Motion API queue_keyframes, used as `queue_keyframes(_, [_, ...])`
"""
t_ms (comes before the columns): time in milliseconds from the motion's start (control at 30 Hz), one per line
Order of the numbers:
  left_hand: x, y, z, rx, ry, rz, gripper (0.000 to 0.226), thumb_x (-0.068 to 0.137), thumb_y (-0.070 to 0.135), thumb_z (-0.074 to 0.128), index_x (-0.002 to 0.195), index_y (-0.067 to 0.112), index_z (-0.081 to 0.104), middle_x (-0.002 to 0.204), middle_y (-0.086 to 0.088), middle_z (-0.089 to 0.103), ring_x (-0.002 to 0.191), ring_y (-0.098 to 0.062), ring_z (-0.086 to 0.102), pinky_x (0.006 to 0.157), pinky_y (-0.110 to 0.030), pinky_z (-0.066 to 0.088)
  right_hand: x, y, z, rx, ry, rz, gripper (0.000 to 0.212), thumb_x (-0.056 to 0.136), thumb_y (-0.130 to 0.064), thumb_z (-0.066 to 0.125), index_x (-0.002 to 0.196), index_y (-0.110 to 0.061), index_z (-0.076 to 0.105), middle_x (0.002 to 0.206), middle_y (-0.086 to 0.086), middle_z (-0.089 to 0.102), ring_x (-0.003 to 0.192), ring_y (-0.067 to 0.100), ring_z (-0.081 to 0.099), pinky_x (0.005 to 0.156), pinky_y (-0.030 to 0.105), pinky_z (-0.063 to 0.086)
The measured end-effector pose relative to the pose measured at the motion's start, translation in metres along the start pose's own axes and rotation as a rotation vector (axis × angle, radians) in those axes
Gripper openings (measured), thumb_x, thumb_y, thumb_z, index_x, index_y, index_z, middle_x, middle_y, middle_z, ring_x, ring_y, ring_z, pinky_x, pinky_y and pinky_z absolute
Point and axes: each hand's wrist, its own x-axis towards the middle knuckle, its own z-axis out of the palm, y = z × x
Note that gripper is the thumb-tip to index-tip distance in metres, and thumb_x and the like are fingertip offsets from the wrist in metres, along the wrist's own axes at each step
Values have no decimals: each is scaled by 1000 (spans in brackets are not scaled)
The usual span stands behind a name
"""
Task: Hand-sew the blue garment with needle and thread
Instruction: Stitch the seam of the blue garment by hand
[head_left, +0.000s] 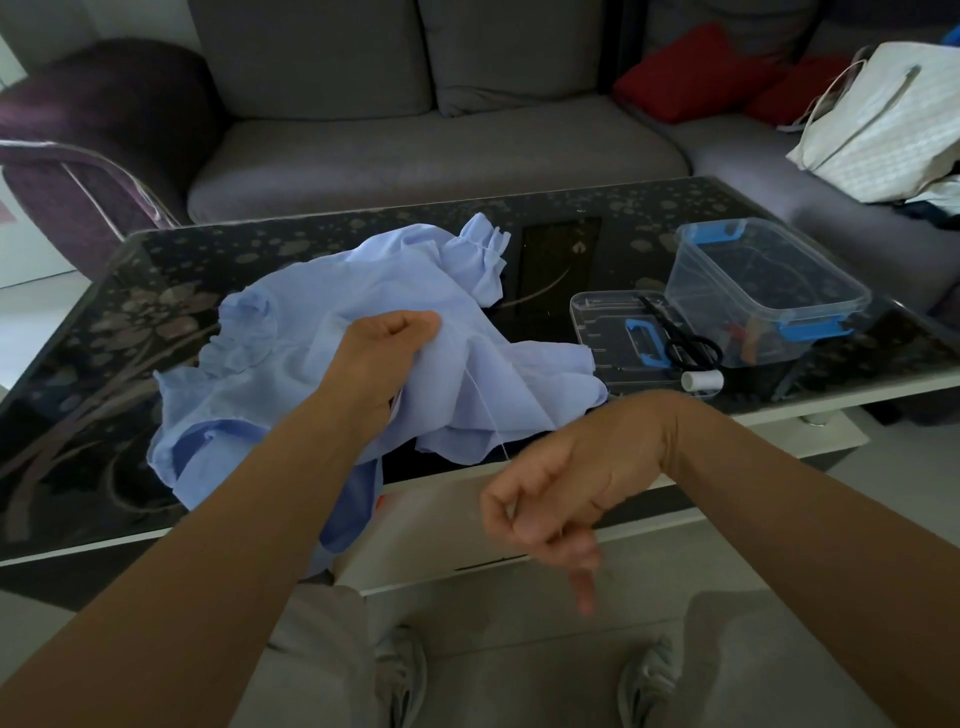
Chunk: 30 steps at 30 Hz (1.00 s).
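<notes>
The light blue garment (291, 364) lies crumpled on the dark glass table (78, 364), one part hanging over the front edge. My left hand (384, 343) grips a raised fold of it in a fist. A thin white thread (488, 410) runs taut from that fold down to my right hand (550, 493), which pinches it between thumb and fingers below the table edge. The needle is too small to make out.
A clear box with blue clasps (763, 291) stands at the right of the table, its lid (623, 332) beside it with black scissors (680, 332) on top. A white thread spool (702, 380) lies near the front edge. A grey sofa (441, 135) is behind.
</notes>
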Motion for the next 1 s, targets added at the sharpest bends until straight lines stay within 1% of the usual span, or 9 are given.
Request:
queue_keyframes(100, [1, 0, 1, -7, -29, -22, 17, 94, 20, 62, 78, 20, 69, 96, -1, 69, 107, -23, 61, 102, -36, 47, -4, -3, -6, 86, 407, -146, 11, 101, -14, 43, 94, -10, 49, 63, -3, 39, 59, 12, 44, 76, 32, 55])
queue_keyframes(233, [-2, 1, 3, -24, -75, -36, 17, 95, 22, 61, 81, 17, 69, 106, -10, 70, 113, -29, 61, 105, -42, 46, 10, 3, -19, -79, 1265, -221, 16, 94, -25, 62, 91, -11, 54, 60, -7, 49, 57, 7, 49, 67, 22, 48])
queue_keyframes(300, [-5, 1, 5, -68, -86, -41, 17, 95, 20, 61, 80, 18, 69, 101, -8, 70, 111, -30, 62, 104, -42, 47, 17, 5, -23, -201, 1450, -328, 15, 89, -20, 69, 89, -9, 59, 61, 0, 50, 52, 5, 45, 58, 15, 41])
queue_keyframes(433, [-4, 0, 7, -137, -147, -90, 12, 94, 18, 61, 89, 13, 71, 106, -12, 71, 109, -30, 64, 100, -42, 50, 26, 10, -27, -372, 1568, -479, 12, 83, -16, 76, 85, -9, 66, 51, -7, 40, 43, 5, 33, 48, 12, 29])
queue_keyframes(533, [-2, -2, 8, -137, -196, -106, 19, 95, 20, 60, 104, 6, 71, 110, -14, 71, 105, -27, 66, 95, -37, 54, 29, 10, -29, -429, 1676, -455, 15, 80, -25, 79, 82, -15, 67, 43, -16, 44, 41, 4, 38, 46, 11, 29])
queue_keyframes(633, [-4, -1, 8, -143, -228, -99, 17, 95, 17, 59, 97, 6, 72, 104, -13, 73, 97, -23, 69, 84, -29, 57, 29, 10, -31, -439, 1723, -431, 15, 79, -29, 79, 80, -18, 68, 43, -23, 47, 42, 2, 43, 47, 9, 31])
queue_keyframes(767, [-4, -1, 10, -152, -182, -120, 18, 93, 19, 63, 106, 8, 69, 113, -13, 70, 107, -27, 65, 94, -36, 53, 32, 12, -34, -504, 1794, -401, 11, 82, -26, 77, 81, -17, 70, 43, -19, 45, 47, -3, 48, 50, 7, 31])
queue_keyframes(867, [-4, -2, 12, -138, -171, -112, 12, 92, 19, 64, 98, 11, 71, 111, -12, 70, 108, -27, 64, 97, -37, 52, 32, 14, -37, -559, 1821, -383, 8, 85, -20, 74, 82, -13, 72, 49, -21, 44, 50, -5, 51, 54, 6, 32])
queue_keyframes(1000, [-4, -4, 13, -140, -148, -114, 24, 92, 20, 64, 109, 3, 68, 117, -17, 68, 113, -32, 62, 103, -44, 49, 29, 14, -34, -529, 1705, -407, 6, 84, -11, 72, 79, -10, 69, 44, -18, 49, 44, 1, 47, 51, 7, 36])
